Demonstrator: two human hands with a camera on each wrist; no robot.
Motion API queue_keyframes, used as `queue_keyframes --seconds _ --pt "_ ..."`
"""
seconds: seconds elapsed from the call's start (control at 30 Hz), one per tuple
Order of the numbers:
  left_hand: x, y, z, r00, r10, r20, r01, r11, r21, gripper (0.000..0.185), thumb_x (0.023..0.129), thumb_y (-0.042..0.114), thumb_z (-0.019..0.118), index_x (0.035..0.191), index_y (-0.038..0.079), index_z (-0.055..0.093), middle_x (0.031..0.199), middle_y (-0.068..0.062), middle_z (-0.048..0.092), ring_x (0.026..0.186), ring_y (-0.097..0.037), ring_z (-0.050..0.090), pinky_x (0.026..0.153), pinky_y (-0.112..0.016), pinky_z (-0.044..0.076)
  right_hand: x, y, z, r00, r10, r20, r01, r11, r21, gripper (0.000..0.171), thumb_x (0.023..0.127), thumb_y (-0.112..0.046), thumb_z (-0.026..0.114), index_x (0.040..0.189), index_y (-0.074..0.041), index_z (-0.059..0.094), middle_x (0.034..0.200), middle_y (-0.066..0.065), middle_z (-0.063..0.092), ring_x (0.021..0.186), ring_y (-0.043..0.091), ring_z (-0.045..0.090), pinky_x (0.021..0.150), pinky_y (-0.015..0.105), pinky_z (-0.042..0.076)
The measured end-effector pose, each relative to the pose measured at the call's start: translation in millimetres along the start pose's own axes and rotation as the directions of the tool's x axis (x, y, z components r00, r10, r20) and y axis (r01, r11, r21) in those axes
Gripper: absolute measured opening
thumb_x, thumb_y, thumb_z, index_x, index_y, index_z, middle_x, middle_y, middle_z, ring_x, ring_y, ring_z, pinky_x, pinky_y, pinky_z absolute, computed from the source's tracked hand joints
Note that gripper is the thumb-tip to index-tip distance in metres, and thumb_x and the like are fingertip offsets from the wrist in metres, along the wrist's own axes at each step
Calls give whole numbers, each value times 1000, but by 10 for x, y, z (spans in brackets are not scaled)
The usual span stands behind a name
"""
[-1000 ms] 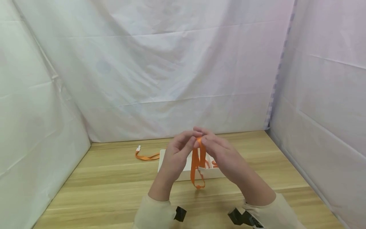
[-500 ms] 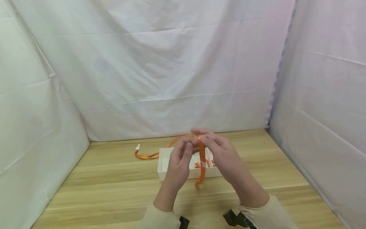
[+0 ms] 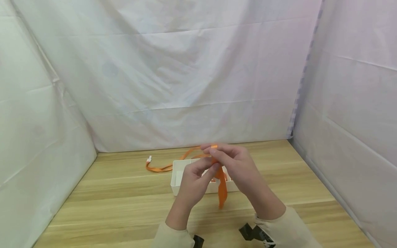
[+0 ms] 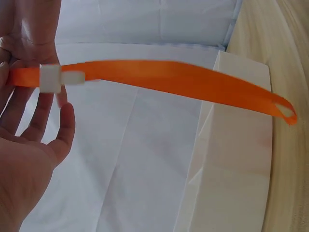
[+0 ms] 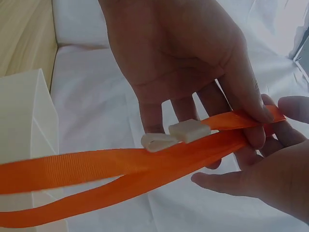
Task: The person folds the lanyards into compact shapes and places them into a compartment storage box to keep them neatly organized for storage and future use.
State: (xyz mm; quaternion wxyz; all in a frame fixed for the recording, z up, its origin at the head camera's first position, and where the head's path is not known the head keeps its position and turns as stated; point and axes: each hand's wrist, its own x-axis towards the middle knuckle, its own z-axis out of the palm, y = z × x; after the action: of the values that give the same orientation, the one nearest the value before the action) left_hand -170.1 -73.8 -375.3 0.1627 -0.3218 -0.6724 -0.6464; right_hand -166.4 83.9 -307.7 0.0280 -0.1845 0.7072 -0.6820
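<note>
An orange lanyard point(image 3: 222, 194) with a white plastic clip point(image 5: 189, 130) hangs between my two hands, above the front of a white box point(image 3: 183, 189). My right hand point(image 3: 243, 168) pinches the folded strap between thumb and fingertips, near its upper end. Just below, my left hand point(image 3: 193, 179) grips the same strap with thumb and index finger. In the left wrist view the doubled strap point(image 4: 159, 79) runs from the fingers past the box wall point(image 4: 241, 159), ending in a loop. Part of the strap is hidden by my fingers.
Another orange strap with a white end piece point(image 3: 149, 158) lies left of the box, and orange strap point(image 3: 186, 153) curves behind it. Inside the divided box are orange pieces, partly covered by my hands. White cloth point(image 3: 186, 86) encloses the wooden table point(image 3: 108, 206).
The open hanging loop has been gathered into a narrower bundle. My left hand has moved slightly down and taken hold of the strap below the right fingertips; my right hand has shifted a little left.
</note>
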Motion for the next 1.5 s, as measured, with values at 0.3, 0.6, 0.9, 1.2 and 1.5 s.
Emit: queue_keyframes --seconds 0.3,0.6,0.9,1.2,1.5 --pt "-43 -32 -12 999 -50 -11 50 999 5 14 105 8 65 109 2 78 96 -20 78 97 -10 72 102 -35 59 49 2 8 1000 -19 20 20 999 -30 25 106 -22 65 115 -4 80 130 8 78 129 24 65 91 34 58" --pt "-65 -64 3 993 -121 -2 121 992 -37 16 105 11 67 109 1 79 106 -24 78 100 -6 71 89 -30 60 119 4 -29 998 -60 4 60 998 -24 25 108 -23 61 114 -8 80 128 6 78 135 20 60 112 47 44" --pt "-118 -123 31 977 -212 13 212 975 -62 19 106 15 67 110 1 79 107 -26 77 93 -5 68 84 -29 62 193 -32 -46 997 -78 12 78 997 14 29 110 -23 59 118 -3 77 129 4 77 139 19 58 122 52 38" --pt "-159 -188 46 964 -264 12 264 962 -72 21 106 18 66 112 3 80 110 -22 78 99 -9 71 91 -30 61 237 -95 -65 997 -72 26 71 997 35 27 110 -22 58 114 -4 78 131 6 76 139 23 59 121 53 39" --pt "-186 -223 81 962 -273 30 274 960 -61 22 106 17 65 113 1 79 107 -29 76 96 -9 67 89 -29 58 272 -205 -104 994 -105 20 104 994 32 28 110 -22 58 118 -2 76 128 3 78 135 22 62 121 50 42"
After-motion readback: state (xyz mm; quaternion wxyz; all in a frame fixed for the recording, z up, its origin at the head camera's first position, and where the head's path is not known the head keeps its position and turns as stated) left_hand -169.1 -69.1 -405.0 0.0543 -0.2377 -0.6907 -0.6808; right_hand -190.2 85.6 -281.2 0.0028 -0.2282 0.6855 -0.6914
